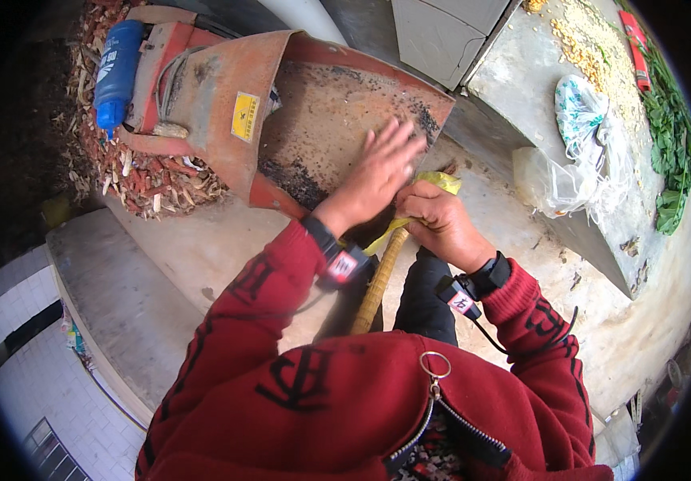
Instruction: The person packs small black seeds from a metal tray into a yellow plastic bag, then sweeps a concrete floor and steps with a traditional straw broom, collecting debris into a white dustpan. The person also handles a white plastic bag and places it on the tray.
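Note:
My left hand (375,171) is spread palm down, blurred, over the front lip of a rusty red metal hopper (333,108); whether it touches the metal I cannot tell. Small dark grains (294,180) lie scattered in the hopper and bunch along its near side. Just below the lip, my right hand (441,222) pinches the edge of a yellow plastic bag (441,180). The bag's opening looks dark inside, partly hidden under my left forearm. A ringed bamboo-like stick (378,285) runs from beneath the bag down between my legs.
A blue bottle (119,75) rests on the machine's body, with corn cobs (159,186) heaped around it. On the concrete ledge to the right are plastic bags (585,150), corn kernels (591,48), a red object (635,48) and leafy greens (673,150).

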A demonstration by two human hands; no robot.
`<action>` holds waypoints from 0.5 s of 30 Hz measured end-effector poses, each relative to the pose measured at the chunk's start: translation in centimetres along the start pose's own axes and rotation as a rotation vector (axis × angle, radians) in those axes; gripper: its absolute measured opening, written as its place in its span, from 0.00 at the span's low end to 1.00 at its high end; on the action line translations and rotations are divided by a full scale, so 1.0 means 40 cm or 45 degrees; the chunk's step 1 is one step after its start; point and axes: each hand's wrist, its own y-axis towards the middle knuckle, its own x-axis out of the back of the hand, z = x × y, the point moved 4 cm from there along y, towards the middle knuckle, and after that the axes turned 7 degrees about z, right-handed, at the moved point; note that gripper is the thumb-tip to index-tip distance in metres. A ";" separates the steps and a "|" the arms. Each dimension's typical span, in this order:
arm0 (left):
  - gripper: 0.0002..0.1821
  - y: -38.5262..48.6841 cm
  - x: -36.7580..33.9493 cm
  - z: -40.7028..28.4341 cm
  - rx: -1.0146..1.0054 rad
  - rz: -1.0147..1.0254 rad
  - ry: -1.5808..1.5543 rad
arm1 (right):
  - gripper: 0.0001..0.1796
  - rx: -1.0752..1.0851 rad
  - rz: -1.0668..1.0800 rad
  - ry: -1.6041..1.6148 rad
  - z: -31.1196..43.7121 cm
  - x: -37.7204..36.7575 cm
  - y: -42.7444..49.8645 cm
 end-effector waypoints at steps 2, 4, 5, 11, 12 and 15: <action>0.22 -0.072 0.001 -0.030 -0.024 0.178 -0.163 | 0.10 -0.001 0.008 0.015 0.000 -0.001 -0.003; 0.23 -0.144 0.014 -0.054 0.008 0.359 -0.480 | 0.10 -0.014 0.011 0.026 0.000 -0.002 -0.007; 0.23 -0.173 0.033 -0.052 0.107 0.313 -0.559 | 0.10 -0.022 0.008 0.029 -0.001 0.000 -0.010; 0.22 -0.191 0.058 0.009 0.522 -0.071 -0.350 | 0.11 0.020 -0.062 0.064 -0.010 -0.003 -0.019; 0.22 -0.195 0.026 -0.016 0.454 -0.016 -0.187 | 0.11 0.029 -0.084 0.071 -0.013 -0.005 -0.021; 0.20 -0.236 -0.035 -0.082 0.418 0.165 -0.298 | 0.11 0.003 -0.065 0.072 -0.023 -0.011 -0.032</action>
